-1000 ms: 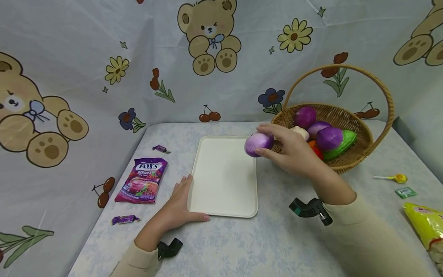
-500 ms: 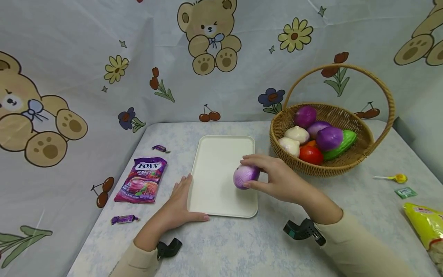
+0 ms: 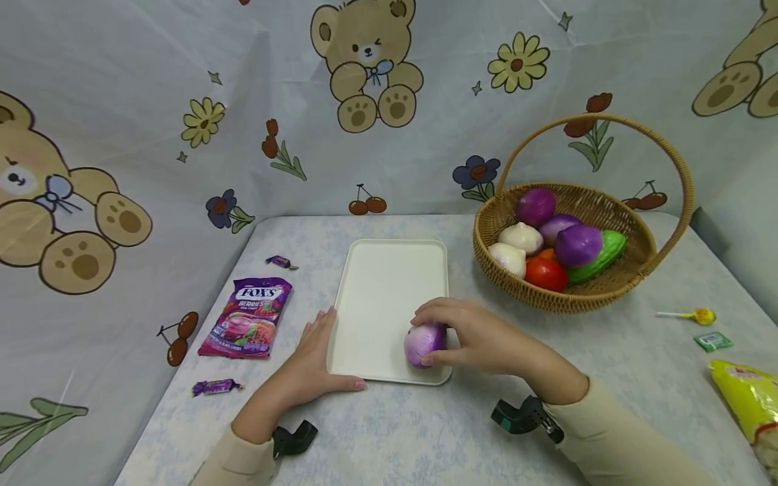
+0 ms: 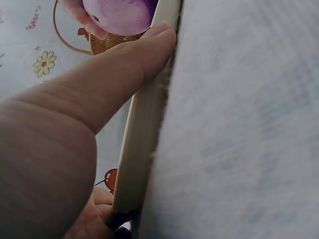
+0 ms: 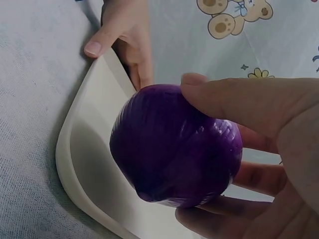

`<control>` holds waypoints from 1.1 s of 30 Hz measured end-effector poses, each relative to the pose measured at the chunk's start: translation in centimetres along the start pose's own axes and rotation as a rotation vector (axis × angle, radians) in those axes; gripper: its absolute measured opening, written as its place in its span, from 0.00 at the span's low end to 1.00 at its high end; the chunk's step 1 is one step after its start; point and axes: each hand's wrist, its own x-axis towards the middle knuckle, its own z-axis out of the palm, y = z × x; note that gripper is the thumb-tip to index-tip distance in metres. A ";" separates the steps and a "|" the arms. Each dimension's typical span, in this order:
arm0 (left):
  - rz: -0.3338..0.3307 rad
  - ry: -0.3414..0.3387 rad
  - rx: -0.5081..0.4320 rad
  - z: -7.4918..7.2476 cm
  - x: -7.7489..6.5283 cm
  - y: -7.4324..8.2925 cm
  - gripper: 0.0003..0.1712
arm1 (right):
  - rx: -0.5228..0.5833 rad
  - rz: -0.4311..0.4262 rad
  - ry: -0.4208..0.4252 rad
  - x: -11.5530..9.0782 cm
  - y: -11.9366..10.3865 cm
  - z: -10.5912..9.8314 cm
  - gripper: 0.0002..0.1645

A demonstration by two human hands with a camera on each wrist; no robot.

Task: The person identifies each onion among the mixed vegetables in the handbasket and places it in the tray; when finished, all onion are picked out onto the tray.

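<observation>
Creased bear-printed cloth (image 3: 389, 162) hangs behind a mottled pale-blue worktop (image 3: 389, 432).
At right of the frame sits a woven wicker basket (image 3: 565, 302) of glossy vegetables (image 3: 577, 244); at centre, a smooth, round-cornered cream tray (image 3: 389, 297). The left hand (image 3: 307, 364), its grip released, rests with fingers spread against the tray's lower-left corner. The right hand (image 3: 471, 336) clasps in its grip a shiny, rounded purple onion (image 3: 419, 347) at the tray's lower-right corner; whether onion and tray touch cannot be told.

Soft light, dimmer wrist views
</observation>
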 end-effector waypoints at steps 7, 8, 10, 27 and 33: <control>0.029 0.014 -0.003 -0.2 0.0 -0.1 0.86 | 0.004 -0.006 -0.017 0.0 0.1 0.1 0.27; 0.034 0.015 -0.004 -0.2 0.0 -0.1 0.86 | 0.002 -0.002 -0.020 0.0 0.1 0.1 0.27; 0.040 0.016 -0.006 -0.2 0.0 -0.1 0.86 | -0.001 0.005 -0.021 -0.1 0.1 0.1 0.29; 0.031 0.011 -0.009 -0.1 -0.1 0.1 0.86 | -0.033 0.043 -0.014 -0.5 0.2 -0.3 0.30; 0.027 0.010 -0.007 0.0 -0.1 0.0 0.86 | -0.040 0.038 -0.006 -0.6 0.1 -0.7 0.29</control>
